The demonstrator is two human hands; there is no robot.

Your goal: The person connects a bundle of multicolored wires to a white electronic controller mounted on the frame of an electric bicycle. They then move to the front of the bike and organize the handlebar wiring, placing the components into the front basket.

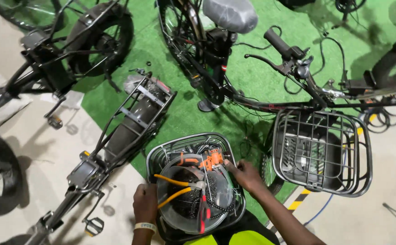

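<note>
I look down at a wire basket in front of me, filled with tools. Inside lie a clear plastic bowl over black chain and parts, pliers with orange handles, an orange power tool and a red-handled tool. My left hand grips the basket's near left rim; a pale band sits on its wrist. My right hand reaches into the basket's right side beside the orange tool, fingers curled among the contents; whether it holds anything is hidden.
A black bicycle with a grey-covered saddle and a front wire basket stands on green turf. A second frame with rear rack lies to the left. More bicycles and wheels crowd the far left.
</note>
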